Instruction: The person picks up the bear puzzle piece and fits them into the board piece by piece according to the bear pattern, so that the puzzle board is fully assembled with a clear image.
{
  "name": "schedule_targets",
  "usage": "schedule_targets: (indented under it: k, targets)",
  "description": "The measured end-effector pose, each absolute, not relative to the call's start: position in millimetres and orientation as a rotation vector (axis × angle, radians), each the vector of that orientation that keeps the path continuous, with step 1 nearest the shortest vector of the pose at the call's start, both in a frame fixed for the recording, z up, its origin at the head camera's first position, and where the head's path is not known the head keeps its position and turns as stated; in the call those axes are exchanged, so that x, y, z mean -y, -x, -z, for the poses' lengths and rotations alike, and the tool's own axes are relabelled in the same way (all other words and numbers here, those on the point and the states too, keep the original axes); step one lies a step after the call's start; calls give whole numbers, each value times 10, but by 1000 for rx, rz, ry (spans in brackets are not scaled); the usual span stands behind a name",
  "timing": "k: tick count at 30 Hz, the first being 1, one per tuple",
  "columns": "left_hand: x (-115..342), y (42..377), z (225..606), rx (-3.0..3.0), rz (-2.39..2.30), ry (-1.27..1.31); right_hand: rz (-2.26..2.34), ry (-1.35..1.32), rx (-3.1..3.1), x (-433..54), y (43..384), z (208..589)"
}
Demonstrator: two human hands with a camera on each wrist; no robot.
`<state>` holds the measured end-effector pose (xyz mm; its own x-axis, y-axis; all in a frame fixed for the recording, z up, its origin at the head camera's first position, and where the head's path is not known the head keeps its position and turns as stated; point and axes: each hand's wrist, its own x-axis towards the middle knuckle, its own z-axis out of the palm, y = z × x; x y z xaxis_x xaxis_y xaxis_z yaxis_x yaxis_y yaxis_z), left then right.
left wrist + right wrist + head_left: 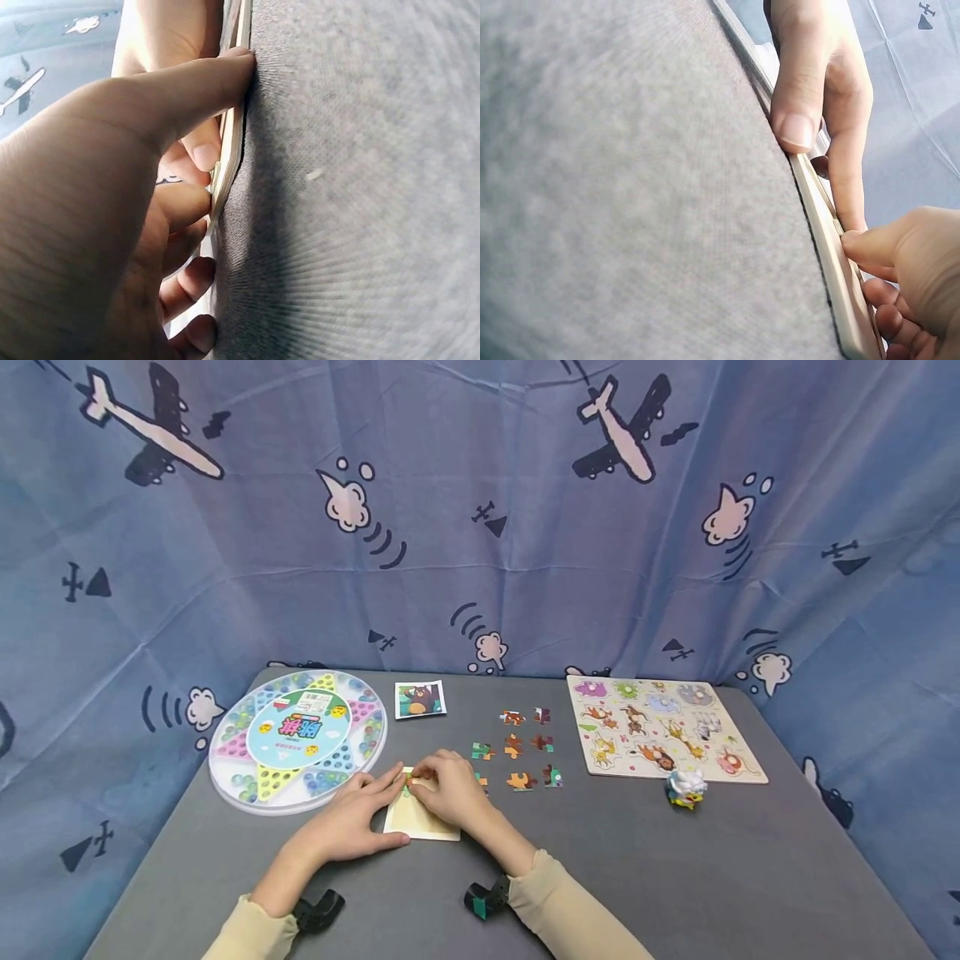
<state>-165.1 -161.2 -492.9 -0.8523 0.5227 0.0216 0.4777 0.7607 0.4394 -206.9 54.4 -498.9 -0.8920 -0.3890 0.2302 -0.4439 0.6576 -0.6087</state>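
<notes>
A small cream wooden puzzle tray lies flat on the table. My left hand is spread at its left side, the thumb on the near left corner and the index fingertip close to the far left corner. With thumb and fingers my right hand pinches a small jigsaw piece with green on it, low over that same corner. The fingers cover most of this piece. In the left wrist view the tray's edge runs under the left thumb. The right wrist view has the right thumb pressed at a thin piece there.
Several loose jigsaw pieces lie right of the hands. A bear picture card sits behind the tray. A round marble board game stands left; an animal peg board and a small toy figure are at right. Patterned curtain behind.
</notes>
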Motion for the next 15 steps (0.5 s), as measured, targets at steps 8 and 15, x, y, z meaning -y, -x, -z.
schedule_targets:
  k: [8,15]
  targets:
    - [1553,1652,4895,-2873,-573,-841,-1027,-749,2837,-601,2081,4951]
    - [1582,1662,4889,-2885,-567,-819,-1127,-800,2803,-712,2140,4813]
